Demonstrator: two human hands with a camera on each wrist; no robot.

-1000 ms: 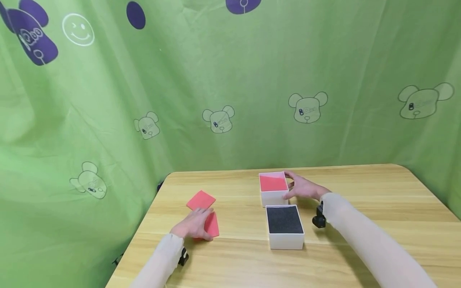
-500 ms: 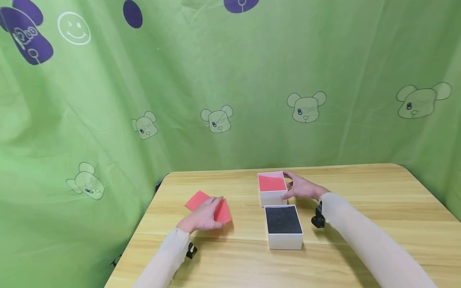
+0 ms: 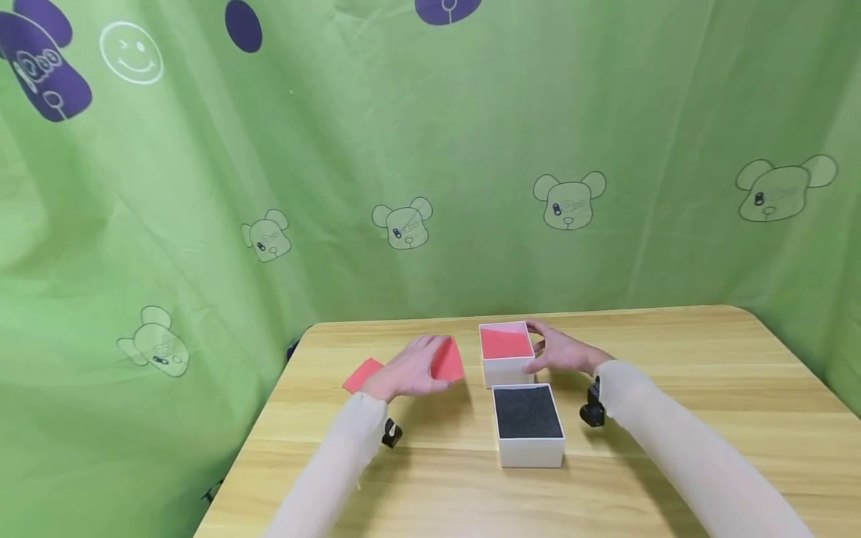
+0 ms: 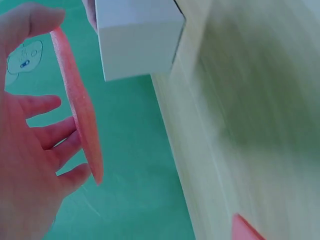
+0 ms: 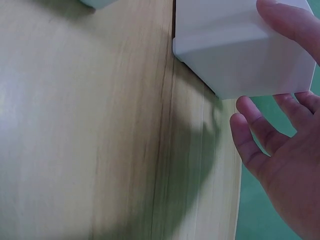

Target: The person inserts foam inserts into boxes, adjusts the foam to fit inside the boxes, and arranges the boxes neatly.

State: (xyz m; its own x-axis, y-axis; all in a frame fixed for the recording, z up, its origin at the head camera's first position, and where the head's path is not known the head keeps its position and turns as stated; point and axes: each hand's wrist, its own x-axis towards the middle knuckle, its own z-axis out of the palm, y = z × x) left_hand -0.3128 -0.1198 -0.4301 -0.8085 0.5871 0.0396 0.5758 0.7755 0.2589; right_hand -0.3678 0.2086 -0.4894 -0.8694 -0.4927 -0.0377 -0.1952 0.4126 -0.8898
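My left hand [image 3: 410, 368] holds a red square sheet [image 3: 447, 360] by its edges, raised and tilted above the table. In the left wrist view the sheet [image 4: 81, 107] appears edge-on, thin and soft like foam, between thumb and fingers. Just right of it stands a white open box [image 3: 509, 372] with red sheet material [image 3: 506, 344] inside. My right hand [image 3: 565, 351] grips that box from its right side, thumb at the near corner and fingers toward the far side. A second red sheet [image 3: 363, 373] lies flat on the table, partly hidden behind my left hand.
Directly in front of the gripped box stands another white box [image 3: 531, 453], filled with black sheet material [image 3: 528, 412]. The wooden table [image 3: 706, 373] ends at a green curtain [image 3: 471, 261] behind it.
My left hand has lifted one red sheet off the table and carried it rightward and away from me, toward the far box. My right hand stays on the box.
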